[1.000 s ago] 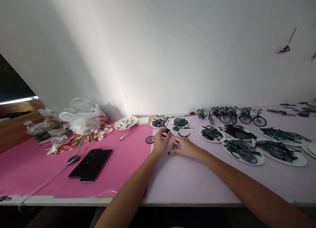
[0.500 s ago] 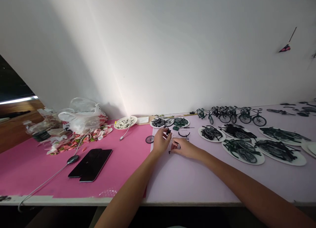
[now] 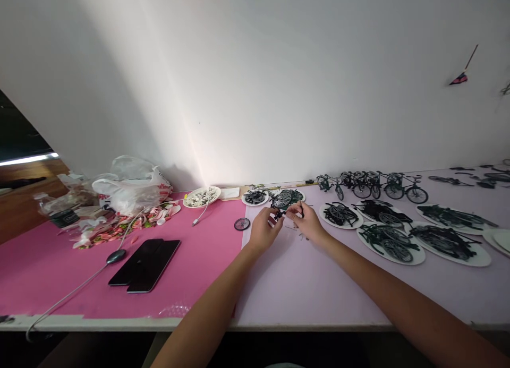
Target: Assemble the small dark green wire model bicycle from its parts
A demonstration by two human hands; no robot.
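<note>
My left hand (image 3: 264, 229) is closed on a small dark bicycle part with a spoked wheel (image 3: 282, 199) showing above the fingers. Close on its right, my right hand (image 3: 306, 222) has its fingers pinched at the same part, and a short dark piece sticks up by its fingers. A loose black wheel (image 3: 241, 224) lies on the pink sheet, left of my left hand. Behind the hands, a white plate (image 3: 255, 203) bears dark wheels and another holds green parts (image 3: 298, 196). A few small pieces lie below my right hand.
Assembled toy bicycles (image 3: 406, 190) stand at the back right. Plates of dark and green parts (image 3: 392, 245) lie before them. On the left are two black phones (image 3: 153, 267), a cable, plastic bags (image 3: 131, 190), pink and green pieces, and a plate of white pieces (image 3: 202, 197).
The wheel of the held part now shows above my left hand. My right hand has moved up and right, and its fingers are now at the bicycle part.
</note>
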